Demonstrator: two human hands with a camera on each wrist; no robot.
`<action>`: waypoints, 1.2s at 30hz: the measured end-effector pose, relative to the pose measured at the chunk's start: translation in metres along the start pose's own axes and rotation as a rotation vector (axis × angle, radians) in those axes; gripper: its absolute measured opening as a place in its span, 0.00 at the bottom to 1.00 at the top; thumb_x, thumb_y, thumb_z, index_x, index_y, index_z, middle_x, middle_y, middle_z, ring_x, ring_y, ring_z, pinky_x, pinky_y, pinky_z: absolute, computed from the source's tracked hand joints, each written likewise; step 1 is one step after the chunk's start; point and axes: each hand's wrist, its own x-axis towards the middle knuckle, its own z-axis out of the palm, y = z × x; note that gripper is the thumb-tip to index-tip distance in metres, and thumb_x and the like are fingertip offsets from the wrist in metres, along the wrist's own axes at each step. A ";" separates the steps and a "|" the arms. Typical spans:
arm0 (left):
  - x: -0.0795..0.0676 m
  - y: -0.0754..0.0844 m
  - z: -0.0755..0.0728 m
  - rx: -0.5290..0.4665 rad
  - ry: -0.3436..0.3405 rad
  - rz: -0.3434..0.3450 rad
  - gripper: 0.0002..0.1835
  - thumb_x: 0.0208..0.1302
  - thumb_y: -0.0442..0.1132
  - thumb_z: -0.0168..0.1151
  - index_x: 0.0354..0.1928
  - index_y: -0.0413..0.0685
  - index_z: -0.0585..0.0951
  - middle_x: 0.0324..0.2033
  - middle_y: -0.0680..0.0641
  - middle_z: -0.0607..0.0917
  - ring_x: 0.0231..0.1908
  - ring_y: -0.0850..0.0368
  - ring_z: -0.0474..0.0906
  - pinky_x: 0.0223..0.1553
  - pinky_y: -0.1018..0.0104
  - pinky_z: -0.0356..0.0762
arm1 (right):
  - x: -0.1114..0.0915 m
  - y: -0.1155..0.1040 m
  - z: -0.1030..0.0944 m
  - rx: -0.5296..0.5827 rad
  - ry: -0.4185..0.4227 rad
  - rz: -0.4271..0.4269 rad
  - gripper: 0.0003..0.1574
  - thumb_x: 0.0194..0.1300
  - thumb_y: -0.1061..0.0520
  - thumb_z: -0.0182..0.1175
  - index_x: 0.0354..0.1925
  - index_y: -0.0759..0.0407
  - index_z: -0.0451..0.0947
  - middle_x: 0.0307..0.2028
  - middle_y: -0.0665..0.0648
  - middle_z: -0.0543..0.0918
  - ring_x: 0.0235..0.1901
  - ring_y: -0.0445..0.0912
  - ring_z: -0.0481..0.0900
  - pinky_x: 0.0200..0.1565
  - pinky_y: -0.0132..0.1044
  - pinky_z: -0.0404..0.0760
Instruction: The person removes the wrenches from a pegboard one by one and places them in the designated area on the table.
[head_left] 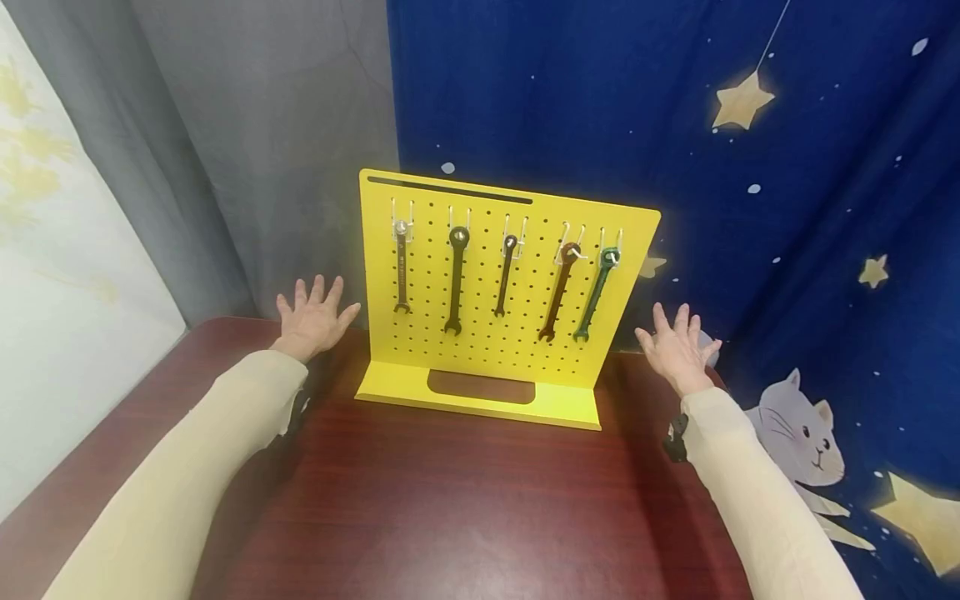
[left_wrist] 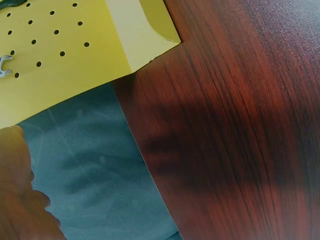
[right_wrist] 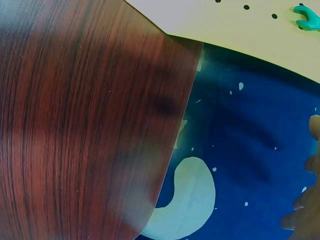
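Note:
A yellow pegboard (head_left: 480,350) stands upright on the table, with several combination wrenches hung in a row on its hooks. From left to right hang a silver wrench (head_left: 402,271), a large black wrench (head_left: 456,283), a smaller black wrench (head_left: 506,277), a reddish-brown wrench (head_left: 558,293) and a green wrench (head_left: 596,296). My left hand (head_left: 313,318) is held up beside the board's left edge, fingers spread, holding nothing. On the other side my right hand (head_left: 677,348) is raised with spread fingers, also holding nothing. The wrist views show only parts of each hand at the frame's edge.
The dark red wooden table (head_left: 465,500) spreads in front of the board. Behind it hang a grey curtain (head_left: 277,125) and a blue curtain (head_left: 562,100) printed with stars and a cat. A black wrist strap (head_left: 677,437) shows at the right cuff.

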 end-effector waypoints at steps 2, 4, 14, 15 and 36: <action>0.001 -0.001 0.001 -0.005 0.001 -0.002 0.39 0.71 0.62 0.30 0.73 0.43 0.41 0.70 0.29 0.38 0.68 0.27 0.29 0.62 0.28 0.26 | 0.000 0.000 0.000 0.001 -0.003 0.001 0.43 0.73 0.42 0.42 0.73 0.58 0.36 0.69 0.74 0.27 0.67 0.70 0.22 0.54 0.76 0.20; 0.001 -0.001 0.001 -0.008 0.001 -0.005 0.39 0.71 0.62 0.30 0.73 0.44 0.41 0.70 0.29 0.38 0.68 0.27 0.29 0.62 0.28 0.26 | -0.001 0.000 0.001 0.001 -0.006 0.000 0.43 0.73 0.41 0.41 0.73 0.58 0.36 0.69 0.74 0.27 0.67 0.71 0.23 0.54 0.76 0.20; 0.000 -0.004 0.001 -0.017 -0.006 -0.012 0.39 0.71 0.62 0.29 0.73 0.44 0.41 0.70 0.29 0.38 0.68 0.27 0.29 0.62 0.28 0.26 | -0.003 0.000 0.004 0.006 0.004 0.001 0.42 0.73 0.41 0.40 0.73 0.59 0.39 0.70 0.76 0.31 0.68 0.71 0.28 0.57 0.77 0.27; -0.001 -0.005 0.002 -0.026 -0.006 -0.012 0.39 0.71 0.62 0.28 0.73 0.43 0.40 0.70 0.29 0.38 0.68 0.27 0.29 0.62 0.28 0.26 | -0.003 0.000 0.005 0.020 0.018 -0.001 0.42 0.73 0.42 0.41 0.73 0.59 0.40 0.70 0.76 0.34 0.68 0.71 0.31 0.58 0.76 0.30; -0.038 0.022 0.053 -0.879 0.462 -0.099 0.25 0.70 0.48 0.49 0.62 0.39 0.68 0.58 0.37 0.74 0.58 0.43 0.71 0.59 0.51 0.69 | -0.022 -0.021 0.027 0.606 0.256 -0.057 0.32 0.69 0.49 0.54 0.65 0.63 0.64 0.58 0.68 0.74 0.58 0.60 0.73 0.58 0.52 0.72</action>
